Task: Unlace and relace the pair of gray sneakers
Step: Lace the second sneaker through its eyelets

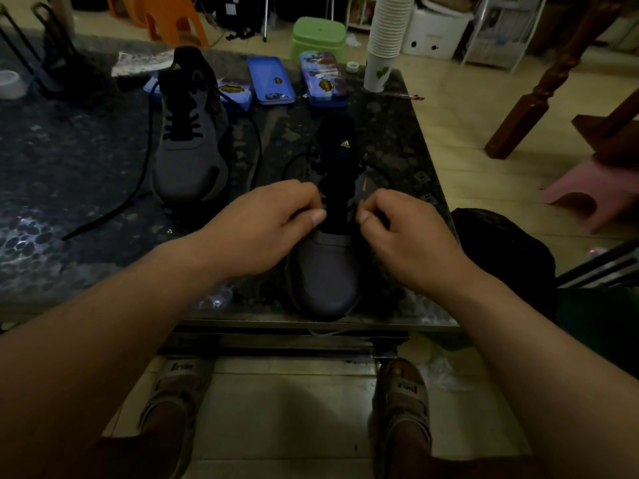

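- Here we have the near gray fabric sneaker (325, 271), toe-first at the front edge of the dark speckled stone worktop (86, 188); the second gray sneaker (188, 157) sits back left.
- Left hand (269, 226) and right hand (404, 233) flank the tongue, fingers (316, 217) curled, each pinching the thin black lace (286, 169).
- We reckon the shoe's light and soft, the lace limp and slippery, so grip it near the tips.
- Little margin at the edge; there's open room between the shoes.

A tall stack of paper cups (387, 39) stood on the speckled stone table (390, 133). Just left of the stack lay a small tape roll (352, 67), then two blue pencil tins (323, 79) (270, 81). Behind the stack sat a green plastic stool (317, 36). Well right of it, a pink stool (587, 191) stood on the floor.
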Demonstrator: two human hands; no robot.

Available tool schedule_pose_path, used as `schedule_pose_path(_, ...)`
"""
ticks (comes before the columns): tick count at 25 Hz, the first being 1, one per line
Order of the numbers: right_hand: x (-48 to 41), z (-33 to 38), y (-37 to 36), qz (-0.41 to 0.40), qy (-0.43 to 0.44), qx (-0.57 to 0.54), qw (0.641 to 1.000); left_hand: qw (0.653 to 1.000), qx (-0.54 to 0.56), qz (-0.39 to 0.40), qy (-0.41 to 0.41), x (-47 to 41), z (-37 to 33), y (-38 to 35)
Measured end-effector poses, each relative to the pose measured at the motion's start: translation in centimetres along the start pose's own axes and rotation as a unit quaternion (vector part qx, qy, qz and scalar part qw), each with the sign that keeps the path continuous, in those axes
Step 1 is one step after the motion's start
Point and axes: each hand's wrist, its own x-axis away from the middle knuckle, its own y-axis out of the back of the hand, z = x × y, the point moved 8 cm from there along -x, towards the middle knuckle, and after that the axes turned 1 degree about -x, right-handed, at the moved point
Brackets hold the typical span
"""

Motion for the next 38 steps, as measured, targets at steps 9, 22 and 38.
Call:
schedule_pose_path(9, -1.1, 1.1, 0.7, -0.014, 0.074, 0.056, 0.996, 0.999, -0.023, -0.002, 0.029, -1.2, 0.3, 0.5)
schedule_pose_path(22, -1.6, 1.8, 0.1, 0.015, 0.089, 0.111, 0.990, 0.990, -0.132, -0.003, -0.045, -2.4, -1.6, 0.3)
schedule_pose_path(38, -1.2, 1.1, 0.5, 0.027, 0.030, 0.006, 0.999, 0.998, -0.044, 0.028, -0.016, -2.6, 0.1, 0.4)
